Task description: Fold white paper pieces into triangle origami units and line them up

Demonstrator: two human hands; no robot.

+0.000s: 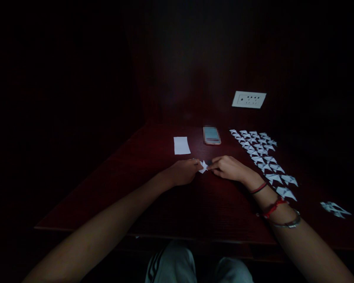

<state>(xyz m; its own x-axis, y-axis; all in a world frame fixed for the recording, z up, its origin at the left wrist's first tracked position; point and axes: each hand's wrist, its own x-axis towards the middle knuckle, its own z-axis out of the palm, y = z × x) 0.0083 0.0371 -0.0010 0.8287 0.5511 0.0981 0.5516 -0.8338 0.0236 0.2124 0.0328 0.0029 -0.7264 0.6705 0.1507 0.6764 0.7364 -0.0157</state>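
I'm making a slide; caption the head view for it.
Left hand and right hand at a small folded paper, rows of folded pieces to the right.

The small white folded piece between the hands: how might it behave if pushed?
The folded piece looks like paper, so it is probably light. Its angular, pointed outline suggests it would slide rather than roll. Its folds likely make it stiffer than the flat white paper.

The table (200,216) is showing wood grain, perhaps glossy; on it, folded paper pieces (271,160) are looking matt; above it, the socket panel (249,100) is resembling plastic.
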